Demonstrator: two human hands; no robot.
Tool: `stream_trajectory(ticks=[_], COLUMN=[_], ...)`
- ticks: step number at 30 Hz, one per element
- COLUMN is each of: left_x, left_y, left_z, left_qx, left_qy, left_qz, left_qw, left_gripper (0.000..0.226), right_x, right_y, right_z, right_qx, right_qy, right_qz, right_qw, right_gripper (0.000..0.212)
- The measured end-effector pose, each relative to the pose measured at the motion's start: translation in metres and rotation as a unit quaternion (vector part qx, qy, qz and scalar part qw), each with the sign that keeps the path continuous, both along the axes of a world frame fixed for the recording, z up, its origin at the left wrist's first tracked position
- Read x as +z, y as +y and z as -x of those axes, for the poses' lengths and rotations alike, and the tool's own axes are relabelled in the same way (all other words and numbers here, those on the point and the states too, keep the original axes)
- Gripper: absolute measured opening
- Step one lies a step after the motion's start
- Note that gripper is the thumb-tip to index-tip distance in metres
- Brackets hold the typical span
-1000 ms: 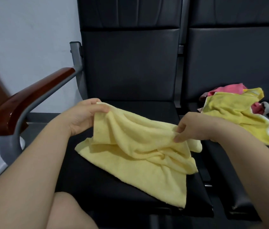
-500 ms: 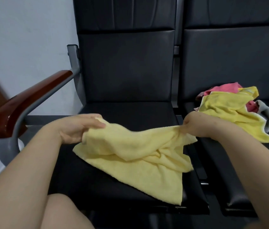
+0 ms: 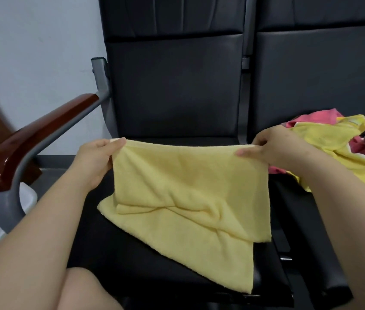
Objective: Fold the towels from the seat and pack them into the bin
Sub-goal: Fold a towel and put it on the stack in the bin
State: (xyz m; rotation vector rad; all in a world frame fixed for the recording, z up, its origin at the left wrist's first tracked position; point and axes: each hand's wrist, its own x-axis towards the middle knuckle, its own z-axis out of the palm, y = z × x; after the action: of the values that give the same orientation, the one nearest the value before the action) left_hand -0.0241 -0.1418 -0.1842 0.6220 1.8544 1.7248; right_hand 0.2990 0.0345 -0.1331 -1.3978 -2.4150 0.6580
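1. Hidden: tips of the left hand's (image 3: 96, 159) fingers, tucked behind the towel (image 3: 186, 189), with only thumb and knuckles in sight; part of the right hand's (image 3: 273, 148) fingers, folded over the cloth's upper edge. Both forearms cut by the lower frame edge.
2. Hard to make out: a white curved rim (image 3: 28, 195) under the armrest (image 3: 31, 139), largely covered by the grey frame tube; nature not determinable.
3. Pile (image 3: 333, 142) on the right seat (image 3: 311, 242), partly behind the right wrist and cut off at the right frame edge. Yellow, pink and grey cloth tangled together; number of pieces not determinable.
4. Orientation of the towel: long axis left to right, upper edge stretched nearly level between the two hands, lowest corner pointing toward the viewer and reaching close to the front edge of the seat (image 3: 132, 265).
5. Grip: left fingers closed on the upper left corner, pinching it against the thumb; right fingers closed on the upper right corner in a like pinch.
6. Position: upper part raised in front of the backrest (image 3: 172, 86), lower part lying on the seat cushion; well apart from the armrest, near the pile.
7. Appearance: pale yellow terry, plain, doubled unevenly, with a twisted crease across the lower half and an under layer showing at lower left and bottom.
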Motion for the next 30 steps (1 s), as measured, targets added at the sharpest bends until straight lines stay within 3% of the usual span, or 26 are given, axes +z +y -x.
stream_trajectory(ticks=[4,8,11,17,21,23,26,28,30], left_x=[0.001,0.007,0.009,0.015,0.038,0.068,0.118,0.143,0.16], left_y=[0.005,0.011,0.013,0.008,0.006,0.008,0.003,-0.004,-0.01], left_z=[0.001,0.002,-0.002,-0.004,-0.02,-0.028,-0.038,-0.034,-0.028], left_qx=[0.073,0.094,0.079,0.12,0.148,0.164,0.173,0.169,0.159], left_qy=[0.047,0.055,0.11,0.181,0.216,0.231,0.268,0.304,0.298], left_qz=[0.0,-0.029,-0.017,0.001,-0.044,-0.106,-0.22,-0.259,-0.265], left_qw=[0.996,0.994,0.991,0.976,0.964,0.953,0.922,0.901,0.903], left_gripper=[0.04,0.032,0.03,0.018,0.012,0.012,0.014,0.016,0.034], right_x=[0.003,0.006,0.009,0.019,0.021,0.033,0.063,0.077,0.085], right_y=[0.008,0.014,0.018,0.008,0.001,-0.005,-0.008,-0.003,0.003], right_z=[-0.001,0.0,-0.003,-0.007,-0.002,-0.001,-0.012,-0.024,-0.033], right_qx=[0.003,-0.04,-0.066,-0.008,-0.045,-0.054,-0.022,0.036,0.122], right_qy=[0.049,0.144,0.198,0.286,0.345,0.424,0.58,0.676,0.711], right_qz=[0.017,0.027,0.034,0.057,0.031,0.024,0.04,0.065,0.084], right_qw=[0.999,0.988,0.977,0.957,0.937,0.904,0.813,0.733,0.687], right_gripper=[0.015,0.014,0.014,0.006,0.006,0.012,0.015,0.013,0.012])
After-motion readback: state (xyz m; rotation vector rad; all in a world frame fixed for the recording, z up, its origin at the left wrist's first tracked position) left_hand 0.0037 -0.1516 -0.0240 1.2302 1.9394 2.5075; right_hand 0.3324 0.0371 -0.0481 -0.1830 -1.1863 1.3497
